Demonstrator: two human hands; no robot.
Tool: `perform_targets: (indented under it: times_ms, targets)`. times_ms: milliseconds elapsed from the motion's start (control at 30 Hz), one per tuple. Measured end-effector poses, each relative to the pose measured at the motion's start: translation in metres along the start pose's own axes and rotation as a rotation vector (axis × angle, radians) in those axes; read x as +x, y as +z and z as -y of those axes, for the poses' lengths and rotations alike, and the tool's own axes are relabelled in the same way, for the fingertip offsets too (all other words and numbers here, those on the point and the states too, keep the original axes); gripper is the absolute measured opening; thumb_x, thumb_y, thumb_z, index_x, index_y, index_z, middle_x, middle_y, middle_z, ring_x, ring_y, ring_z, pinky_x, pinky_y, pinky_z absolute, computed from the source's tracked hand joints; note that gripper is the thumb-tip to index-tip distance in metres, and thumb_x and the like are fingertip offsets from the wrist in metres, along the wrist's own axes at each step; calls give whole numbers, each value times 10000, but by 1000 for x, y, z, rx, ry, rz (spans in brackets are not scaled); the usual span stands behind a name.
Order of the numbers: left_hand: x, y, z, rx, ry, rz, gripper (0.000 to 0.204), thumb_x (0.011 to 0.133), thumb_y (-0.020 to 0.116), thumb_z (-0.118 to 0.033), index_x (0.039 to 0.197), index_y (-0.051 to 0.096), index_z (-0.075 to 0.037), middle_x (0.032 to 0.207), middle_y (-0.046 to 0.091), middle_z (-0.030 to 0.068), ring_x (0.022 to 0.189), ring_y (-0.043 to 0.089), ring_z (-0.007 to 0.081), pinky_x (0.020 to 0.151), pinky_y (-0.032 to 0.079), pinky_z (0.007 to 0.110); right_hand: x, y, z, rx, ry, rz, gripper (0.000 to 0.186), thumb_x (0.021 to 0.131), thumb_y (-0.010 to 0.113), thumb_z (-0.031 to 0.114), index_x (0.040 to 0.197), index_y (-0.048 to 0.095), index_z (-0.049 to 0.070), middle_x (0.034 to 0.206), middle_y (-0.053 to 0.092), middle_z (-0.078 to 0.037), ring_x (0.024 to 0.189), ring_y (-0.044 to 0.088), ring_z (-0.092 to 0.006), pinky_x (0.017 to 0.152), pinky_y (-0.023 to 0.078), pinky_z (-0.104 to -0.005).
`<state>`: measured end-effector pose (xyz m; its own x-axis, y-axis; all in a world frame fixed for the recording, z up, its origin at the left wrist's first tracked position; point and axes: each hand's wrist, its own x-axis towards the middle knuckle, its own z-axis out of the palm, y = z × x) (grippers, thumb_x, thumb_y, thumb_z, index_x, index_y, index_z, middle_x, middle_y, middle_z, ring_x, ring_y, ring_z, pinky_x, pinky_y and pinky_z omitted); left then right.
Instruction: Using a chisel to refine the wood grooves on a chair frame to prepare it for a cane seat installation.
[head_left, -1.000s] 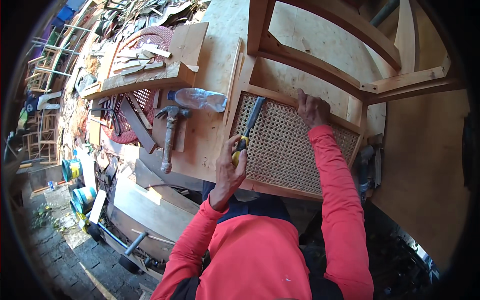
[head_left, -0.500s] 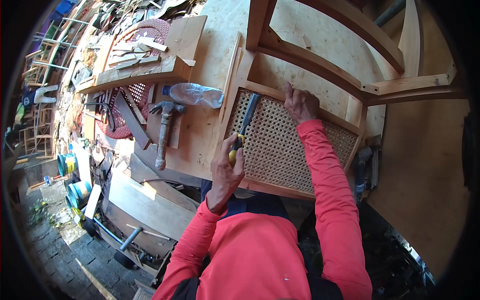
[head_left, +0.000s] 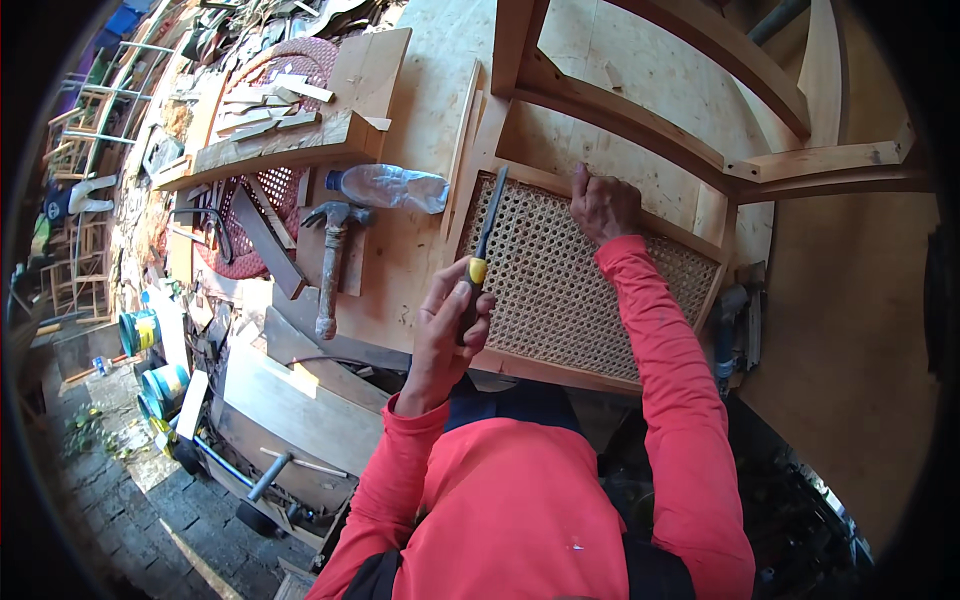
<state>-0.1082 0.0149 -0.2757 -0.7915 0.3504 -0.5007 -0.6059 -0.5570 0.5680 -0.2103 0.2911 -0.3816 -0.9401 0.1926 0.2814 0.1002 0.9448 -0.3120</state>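
Note:
A chisel (head_left: 485, 238) with a yellow and black handle is gripped in my left hand (head_left: 447, 318). Its narrow blade slants away over the left part of a woven cane panel (head_left: 560, 280), the tip near the panel's far left corner. Whether the tip touches is hard to tell. The panel is set in the wooden frame (head_left: 482, 160) of a chair lying on the bench. My right hand (head_left: 607, 208) is closed over the rail on the panel's far side, fingers curled and thumb pointing away; the undersides of the fingers are hidden.
Left of the panel lie a plastic bottle (head_left: 393, 189), a hammer (head_left: 332, 265) and a thick plank (head_left: 275, 152) with wood offcuts. Curved chair parts (head_left: 630, 125) rise at the far right. Paint buckets (head_left: 162, 385) stand on the floor at left.
My left hand has turned the chisel so its blade shows narrower, and the tip has shifted slightly left and away. My right hand stays at the rail.

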Motion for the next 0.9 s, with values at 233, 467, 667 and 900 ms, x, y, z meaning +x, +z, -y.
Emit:
perform_targets:
  times_ms: [233, 467, 667, 900]
  targets:
    - [-5, -11, -1, 668, 345, -103, 398, 1080, 582, -113, 1470, 501, -93, 862, 654, 11, 582, 478, 0, 483, 351, 177, 2, 3, 1, -13, 60, -1, 627, 1066, 469, 407, 635, 725, 30, 669, 691, -245, 629, 705, -436, 666, 582, -545]
    - [9, -27, 53, 866, 419, -104, 389, 1065, 573, -76, 1449, 513, -73, 867, 635, 0, 684, 512, 18, 597, 420, 195, 3, -1, 7, -44, 69, 22, 631, 1062, 475, 418, 637, 724, 24, 686, 694, -251, 638, 707, -440, 675, 581, -549]
    - [23, -35, 67, 984, 498, -148, 371, 1057, 591, -65, 1422, 524, -80, 858, 631, 4, 675, 520, 33, 574, 411, 216, 2, -4, 9, 0, 60, 4, 637, 1062, 479, 418, 623, 715, 20, 692, 691, -260, 641, 706, -445, 673, 579, -548]
    - [16, -6, 64, 662, 312, -184, 344, 1052, 602, -79, 1388, 535, -60, 892, 666, 73, 618, 552, 63, 512, 421, 227, 2, -2, 4, -9, 69, 38, 630, 1065, 477, 409, 627, 713, 23, 700, 695, -259, 640, 708, -444, 685, 579, -545]
